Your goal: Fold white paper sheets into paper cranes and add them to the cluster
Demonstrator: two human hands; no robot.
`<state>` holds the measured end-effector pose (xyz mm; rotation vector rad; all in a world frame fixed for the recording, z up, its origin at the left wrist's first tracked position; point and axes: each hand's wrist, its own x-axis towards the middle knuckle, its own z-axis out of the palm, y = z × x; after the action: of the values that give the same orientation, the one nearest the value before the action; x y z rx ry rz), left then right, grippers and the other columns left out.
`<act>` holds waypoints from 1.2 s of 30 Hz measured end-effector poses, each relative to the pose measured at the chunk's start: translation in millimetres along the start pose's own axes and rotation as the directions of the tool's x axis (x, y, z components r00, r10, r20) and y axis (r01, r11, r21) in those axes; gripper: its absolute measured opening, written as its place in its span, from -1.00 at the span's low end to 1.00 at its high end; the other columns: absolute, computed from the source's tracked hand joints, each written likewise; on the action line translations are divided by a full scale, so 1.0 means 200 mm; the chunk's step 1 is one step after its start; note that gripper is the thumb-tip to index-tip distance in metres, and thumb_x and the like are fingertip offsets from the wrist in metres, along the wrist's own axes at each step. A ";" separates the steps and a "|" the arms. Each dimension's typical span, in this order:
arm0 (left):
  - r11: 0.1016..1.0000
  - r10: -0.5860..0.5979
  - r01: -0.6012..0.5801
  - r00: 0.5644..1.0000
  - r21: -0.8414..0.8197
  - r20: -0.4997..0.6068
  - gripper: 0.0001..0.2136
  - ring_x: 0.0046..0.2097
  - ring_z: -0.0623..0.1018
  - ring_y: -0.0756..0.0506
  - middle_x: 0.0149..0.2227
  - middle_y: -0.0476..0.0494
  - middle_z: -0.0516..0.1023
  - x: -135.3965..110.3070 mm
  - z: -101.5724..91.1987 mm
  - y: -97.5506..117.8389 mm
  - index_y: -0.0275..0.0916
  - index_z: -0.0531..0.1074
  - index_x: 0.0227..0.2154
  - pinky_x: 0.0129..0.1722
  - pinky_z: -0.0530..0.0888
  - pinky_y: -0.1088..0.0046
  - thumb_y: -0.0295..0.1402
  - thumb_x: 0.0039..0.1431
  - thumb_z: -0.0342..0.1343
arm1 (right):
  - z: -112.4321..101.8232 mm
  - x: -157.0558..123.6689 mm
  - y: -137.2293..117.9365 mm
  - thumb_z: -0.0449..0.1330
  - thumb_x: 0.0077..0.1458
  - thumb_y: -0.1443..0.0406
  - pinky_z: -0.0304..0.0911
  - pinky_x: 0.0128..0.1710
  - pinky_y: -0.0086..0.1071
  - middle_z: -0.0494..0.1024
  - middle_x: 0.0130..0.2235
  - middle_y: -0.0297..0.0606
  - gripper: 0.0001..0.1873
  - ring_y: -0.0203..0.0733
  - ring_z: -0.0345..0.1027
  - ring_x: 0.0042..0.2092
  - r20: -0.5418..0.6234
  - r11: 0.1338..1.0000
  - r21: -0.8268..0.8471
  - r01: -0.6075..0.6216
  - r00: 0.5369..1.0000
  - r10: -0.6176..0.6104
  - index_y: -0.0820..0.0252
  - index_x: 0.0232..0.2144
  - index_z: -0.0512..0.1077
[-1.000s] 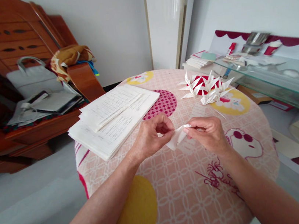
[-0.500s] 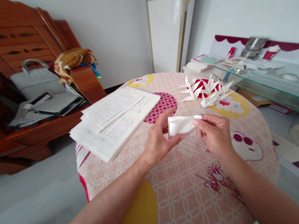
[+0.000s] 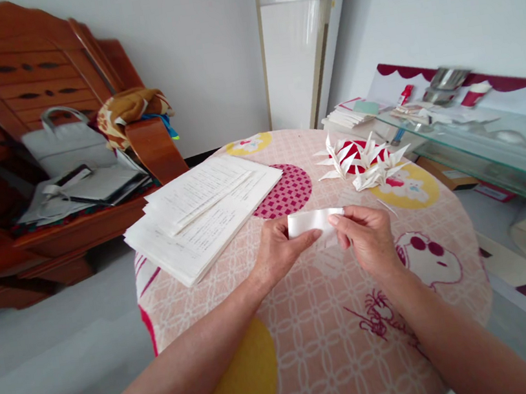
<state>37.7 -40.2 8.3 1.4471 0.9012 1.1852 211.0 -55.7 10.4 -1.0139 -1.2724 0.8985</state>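
Note:
A small folded piece of white paper (image 3: 310,221) is held between my two hands above the table. My left hand (image 3: 279,245) grips its left end, thumb lying across the near face and the fingers behind. At the other end, my right hand (image 3: 364,233) pinches the upper right corner between thumb and fingers. Beyond my right hand, several white folded paper cranes (image 3: 365,160) sit grouped on the tablecloth. To the left of my hands lies a stack of printed paper sheets (image 3: 206,211).
The round table wears a patterned pink tablecloth (image 3: 323,345). A wooden chair (image 3: 39,65) at left carries a grey bag (image 3: 65,146) and a bundled brown cloth (image 3: 131,111). On the right, a glass shelf (image 3: 489,132) stands close to the table's edge. A white floor-standing air conditioner (image 3: 295,62) is behind.
My left hand has closed from a wide grip onto the paper, thumb now flat on its face. The paper's near layer lies flatter, and both hands have shifted slightly left.

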 end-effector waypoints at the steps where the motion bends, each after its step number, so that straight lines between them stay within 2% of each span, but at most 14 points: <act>1: 1.000 -0.006 0.006 1.000 0.000 -0.009 -0.72 -0.55 0.28 0.09 -0.60 0.04 0.36 0.00 0.00 0.00 -0.32 0.44 -0.57 -0.58 0.19 0.57 -0.22 -0.02 0.36 | 0.00 0.00 0.00 0.33 0.06 0.23 -0.04 -0.60 -0.43 0.30 -0.72 -0.47 -0.68 -0.41 0.08 -0.65 0.009 1.000 -0.007 -0.001 1.000 0.001 0.19 -0.65 0.41; 6: 0.999 -0.047 0.047 0.998 -0.007 -0.029 -0.74 -0.56 0.29 0.07 -0.61 0.05 0.35 -0.01 0.01 0.01 -0.32 0.45 -0.56 -0.57 0.19 0.55 -0.24 -0.05 0.36 | 0.01 -0.01 -0.02 0.30 0.09 0.20 -0.04 -0.58 -0.42 0.26 -0.71 -0.47 -0.60 -0.40 0.07 -0.63 0.065 0.999 -0.051 0.016 0.998 -0.012 0.19 -0.69 0.35; 10: 0.997 -0.066 0.065 0.997 -0.033 -0.028 -0.76 -0.53 0.34 0.05 -0.58 0.02 0.40 -0.01 0.02 0.01 -0.32 0.47 -0.54 -0.55 0.24 0.55 -0.25 -0.06 0.36 | 0.01 -0.02 -0.02 0.31 0.08 0.19 -0.07 -0.59 -0.42 0.24 -0.72 -0.46 -0.57 -0.40 0.05 -0.63 0.057 0.998 -0.064 0.012 0.998 -0.008 0.19 -0.71 0.32; 16: 0.993 -0.080 0.081 0.997 -0.083 0.020 -0.77 -0.50 0.40 0.05 -0.50 -0.01 0.49 0.00 0.02 -0.01 -0.34 0.53 -0.43 -0.50 0.31 0.55 -0.25 -0.04 0.34 | -0.02 0.02 -0.01 0.36 0.00 0.23 -0.10 -0.63 -0.43 0.23 -0.75 -0.49 -0.65 -0.42 0.02 -0.68 -0.095 0.999 0.043 -0.023 0.995 0.027 0.19 -0.70 0.37; 21: 0.995 -0.077 0.081 0.994 -0.056 0.077 -0.75 -0.57 0.32 0.10 -0.62 0.04 0.41 0.01 0.01 -0.02 -0.33 0.43 -0.58 -0.57 0.22 0.59 -0.27 -0.02 0.32 | -0.05 0.06 -0.03 0.37 -0.06 0.28 -0.16 -0.67 -0.46 0.21 -0.75 -0.51 -0.68 -0.44 0.01 -0.71 -0.192 0.991 0.133 -0.028 0.980 0.053 0.18 -0.69 0.35; 23: 0.995 -0.081 0.086 0.993 -0.053 0.086 -0.74 -0.58 0.33 0.11 -0.63 0.04 0.40 0.02 0.00 -0.02 -0.32 0.41 -0.58 -0.58 0.21 0.60 -0.27 -0.01 0.32 | -0.06 0.06 -0.03 0.38 -0.09 0.28 -0.16 -0.69 -0.47 0.21 -0.74 -0.52 -0.71 -0.45 0.01 -0.71 -0.208 0.989 0.145 -0.036 0.976 0.066 0.18 -0.67 0.36; 30: 0.989 -0.119 0.127 0.988 -0.071 0.097 -0.71 -0.59 0.40 0.09 -0.63 -0.01 0.47 0.02 -0.03 -0.01 -0.32 0.45 -0.56 -0.57 0.29 0.59 -0.22 -0.02 0.37 | -0.09 0.09 -0.01 0.39 -0.12 0.24 -0.18 -0.72 -0.49 0.19 -0.74 -0.52 -0.71 -0.46 0.00 -0.73 -0.204 0.982 0.173 -0.079 0.972 0.114 0.19 -0.67 0.37; 36: 0.992 -0.112 0.115 0.992 -0.054 0.061 -0.68 -0.61 0.38 0.08 -0.66 -0.01 0.45 0.02 -0.03 -0.01 -0.31 0.43 -0.61 -0.59 0.28 0.59 -0.21 -0.06 0.39 | -0.13 0.10 0.01 0.43 -0.12 0.16 -0.10 -0.71 -0.49 0.28 -0.69 -0.47 -0.65 -0.43 0.06 -0.68 -0.106 0.993 0.080 -0.081 0.990 0.090 0.20 -0.68 0.40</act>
<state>32.7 -33.8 6.8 1.3590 0.8908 1.0713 239.2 -39.1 14.8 -1.0503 -1.1022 0.9366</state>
